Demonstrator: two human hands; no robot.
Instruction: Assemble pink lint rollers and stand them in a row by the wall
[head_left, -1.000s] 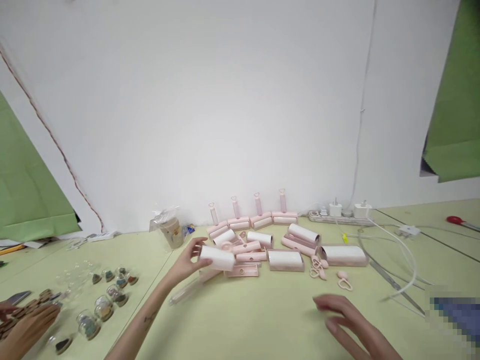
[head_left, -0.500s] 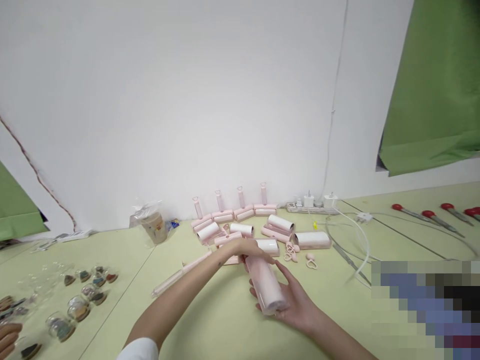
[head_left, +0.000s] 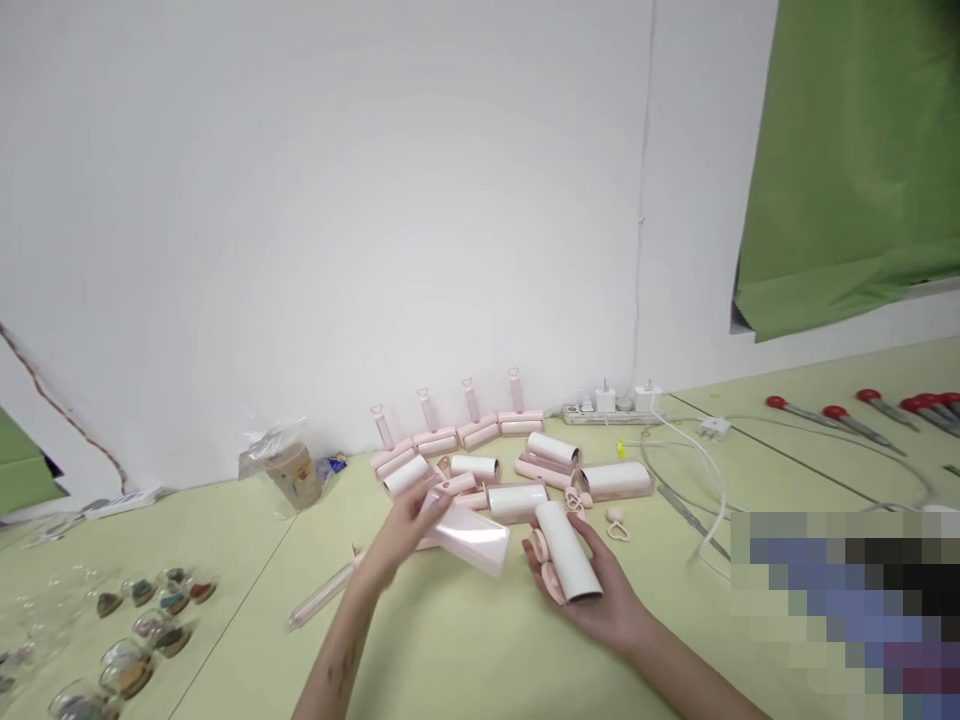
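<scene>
Pinched in my left hand point(head_left: 405, 530) is a clear pinkish plastic cover point(head_left: 472, 538), held over the table. My right hand point(head_left: 611, 605) cradles a white lint roll point(head_left: 568, 555) together with small pink plastic pieces point(head_left: 549, 578) beside it. The cover and the roll are apart. Behind my hands lie more white rolls in clear covers point(head_left: 517, 502) and pink holder parts point(head_left: 544, 470). Small pink heart-shaped pieces point(head_left: 616, 525) rest to the right of the pile. A long clear-and-pink part point(head_left: 322, 595) lies near my left forearm.
Along the wall stand several pink lint rollers point(head_left: 471, 402) with heart-topped handles. A power strip point(head_left: 611, 415) with chargers and white cables point(head_left: 720, 490) is on the right, near red-ended tools point(head_left: 832, 412). At left are a bagged cup point(head_left: 292, 475) and several small glass domes point(head_left: 127, 665).
The clear cover has come off the roll, and my left hand has carried it left. The roll stays in my right hand, now uncovered with pink pieces visible. The view has shifted slightly.
</scene>
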